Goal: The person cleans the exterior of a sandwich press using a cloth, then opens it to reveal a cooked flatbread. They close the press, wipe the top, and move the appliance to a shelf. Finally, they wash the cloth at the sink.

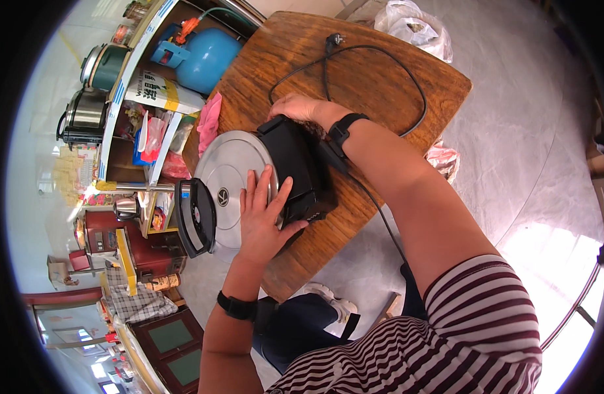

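A black electric cooker (299, 172) with a round silver metal lid (228, 147) lies tilted on a wooden table (371, 88), its lid facing left. A black handle (196, 216) stands out at its left end. My left hand (267, 212) holds the cooker, fingers spread over the lid and thumb on the black body. At the cooker's far side is my right hand (297, 107), its fingertips partly hidden. Below that hand shows a bit of dark brown, textured material (311, 129) that I cannot identify. A black power cord (422, 93) with a plug (335, 39) loops across the table.
A pink cloth (209, 123) lies on the table's left edge. Beside it, shelves hold a blue gas cylinder (210, 59), with pots (105, 66) above. A white plastic bag (415, 29) sits past the far edge, and a crumpled pinkish bag (443, 160) lies by the right edge.
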### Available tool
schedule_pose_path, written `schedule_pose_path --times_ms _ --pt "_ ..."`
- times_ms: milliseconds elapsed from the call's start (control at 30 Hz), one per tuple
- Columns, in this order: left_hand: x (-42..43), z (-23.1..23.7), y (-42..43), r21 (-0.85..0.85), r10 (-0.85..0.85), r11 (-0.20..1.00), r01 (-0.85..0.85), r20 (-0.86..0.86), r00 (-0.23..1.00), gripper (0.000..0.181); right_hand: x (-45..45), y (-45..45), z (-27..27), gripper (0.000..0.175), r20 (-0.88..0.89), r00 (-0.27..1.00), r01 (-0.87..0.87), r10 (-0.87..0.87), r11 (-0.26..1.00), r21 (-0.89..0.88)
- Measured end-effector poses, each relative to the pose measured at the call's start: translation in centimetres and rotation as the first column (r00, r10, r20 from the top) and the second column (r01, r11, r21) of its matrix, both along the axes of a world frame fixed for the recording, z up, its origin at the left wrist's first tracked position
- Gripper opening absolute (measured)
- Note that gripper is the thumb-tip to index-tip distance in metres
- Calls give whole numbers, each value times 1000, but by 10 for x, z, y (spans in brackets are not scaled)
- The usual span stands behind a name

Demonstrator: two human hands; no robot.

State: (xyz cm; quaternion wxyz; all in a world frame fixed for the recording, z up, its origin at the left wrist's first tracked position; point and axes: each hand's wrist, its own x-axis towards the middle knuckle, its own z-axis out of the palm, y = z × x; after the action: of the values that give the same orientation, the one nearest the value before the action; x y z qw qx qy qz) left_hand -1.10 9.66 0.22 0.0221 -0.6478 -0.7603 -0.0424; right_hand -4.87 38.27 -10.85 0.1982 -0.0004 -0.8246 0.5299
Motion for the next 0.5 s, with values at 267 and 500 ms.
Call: schedule_pose_path --times_ms 267,500 --pt "0 -3 0 38 45 998 -46 25 999 77 41 -56 -31 30 64 862 504 -504 832 -233" --pt "4 -3 -2 32 62 997 -63 44 997 76 74 -100 -29 26 80 718 691 -691 696 -195"
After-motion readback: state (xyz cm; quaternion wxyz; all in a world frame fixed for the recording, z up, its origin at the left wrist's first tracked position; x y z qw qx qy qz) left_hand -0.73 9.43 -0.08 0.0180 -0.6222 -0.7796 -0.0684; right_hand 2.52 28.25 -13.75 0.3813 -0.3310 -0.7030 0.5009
